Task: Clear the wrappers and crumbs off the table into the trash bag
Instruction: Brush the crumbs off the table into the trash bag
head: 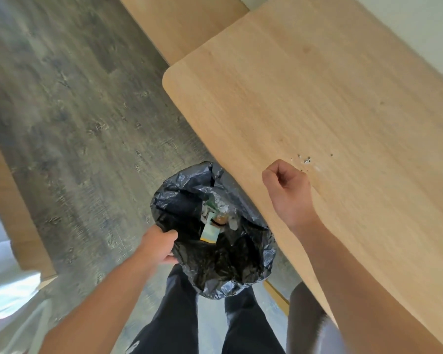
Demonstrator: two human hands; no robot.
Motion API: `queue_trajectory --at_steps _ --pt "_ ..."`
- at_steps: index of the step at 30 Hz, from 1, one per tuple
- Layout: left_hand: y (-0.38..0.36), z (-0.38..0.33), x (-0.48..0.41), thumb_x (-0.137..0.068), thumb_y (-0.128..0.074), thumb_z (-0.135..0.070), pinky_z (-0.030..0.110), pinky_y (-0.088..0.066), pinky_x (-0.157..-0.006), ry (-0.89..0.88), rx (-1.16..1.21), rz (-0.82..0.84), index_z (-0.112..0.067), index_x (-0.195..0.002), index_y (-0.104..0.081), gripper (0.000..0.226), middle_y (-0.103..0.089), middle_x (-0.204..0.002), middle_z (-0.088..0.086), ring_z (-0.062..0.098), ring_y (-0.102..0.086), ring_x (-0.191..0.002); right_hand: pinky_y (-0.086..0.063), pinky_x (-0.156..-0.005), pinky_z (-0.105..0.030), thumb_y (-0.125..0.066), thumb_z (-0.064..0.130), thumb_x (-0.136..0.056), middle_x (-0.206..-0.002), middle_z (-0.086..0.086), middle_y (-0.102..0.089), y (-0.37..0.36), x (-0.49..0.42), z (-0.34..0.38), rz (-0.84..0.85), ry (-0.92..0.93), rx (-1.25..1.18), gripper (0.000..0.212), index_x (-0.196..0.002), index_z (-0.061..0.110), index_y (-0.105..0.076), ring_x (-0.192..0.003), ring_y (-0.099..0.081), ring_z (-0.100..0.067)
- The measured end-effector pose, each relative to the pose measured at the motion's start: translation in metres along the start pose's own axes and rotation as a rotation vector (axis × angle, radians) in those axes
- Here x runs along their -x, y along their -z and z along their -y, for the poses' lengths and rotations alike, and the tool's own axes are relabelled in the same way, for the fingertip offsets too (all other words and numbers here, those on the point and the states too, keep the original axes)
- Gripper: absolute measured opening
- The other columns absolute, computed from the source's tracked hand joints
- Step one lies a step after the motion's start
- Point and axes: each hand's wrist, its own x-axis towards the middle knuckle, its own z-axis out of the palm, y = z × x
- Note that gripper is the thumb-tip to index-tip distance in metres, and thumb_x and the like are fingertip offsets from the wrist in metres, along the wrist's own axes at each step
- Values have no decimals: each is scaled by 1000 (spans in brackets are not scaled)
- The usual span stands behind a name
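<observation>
We see left grip [159, 245] pinching trash bag [251, 256] rim, wrappers [211, 229] inside. Right grip [288, 191] curled closed above tabletop [304, 85], contents unclear; crumbs [306, 159] just beyond.

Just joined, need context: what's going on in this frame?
A person is clearing a wooden table. The left hand grips the rim of a black trash bag held open beside the table edge, wrappers already inside. The right hand is curled over the table near its edge, beside a few crumbs not yet cleared.
</observation>
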Motion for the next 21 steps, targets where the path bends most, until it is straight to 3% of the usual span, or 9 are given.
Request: queue_trajectory --at_steps 6,9,11,13,17,21 --pt "0 -1 3 -98 -52 -6 31 -64 -51 -18 16 -12 -11 -116 -56 19 -69 -122 20 34 -75 -88 -28 -45 -13 -55 3 -94 -49 14 -38 17 -3 -11 -3 -23 -43 25 -70 0 -50 -46 -31 -2" --pt "0 -3 5 -98 -52 -6 30 -63 -48 -13 20 -16 -9 -115 -56 18 -69 -120 20 32 -75 -86 -33 -49 -16 -55 7 -93 -60 5 -47 23 -4 -14 -11 -2 -54 21 -74 -2 -55 -50 -36 -1" --pt "0 -4 5 -99 -52 -6 28 -62 -45 -10 28 -15 -8 -115 -54 16 -67 -115 19 28 -72 -78 -46 -66 -21 -50 14 -92 -78 -2 -62 28 -6 -16 -18 49 -50 23 -85 0 -65 -67 -53 -2" --pt "0 -6 6 -100 -52 -6 29 -61 -46 -6 32 -15 -8 -114 -52 14 -65 -110 18 29 -70 -77 -49 -91 -30 -39 19 -95 -106 -2 -71 38 -11 -21 -21 124 -25 38 -106 5 -72 -101 -63 -8" --pt "-1 -4 2 -99 -53 -8 46 -67 -72 3 24 -27 -7 -114 -52 15 -66 -109 18 36 -74 -87 -33 -119 -24 -25 23 -102 -152 -3 -53 74 -44 -37 -43 254 163 54 -146 8 -53 -145 -45 -14" --pt "-2 -2 -1 -97 -54 -8 53 -64 -83 6 27 -41 -3 -121 -54 25 -69 -119 23 42 -76 -97 -22 -128 -36 -26 29 -104 -163 -5 -39 120 -91 -62 -111 267 329 55 -153 10 -43 -155 -30 -14"
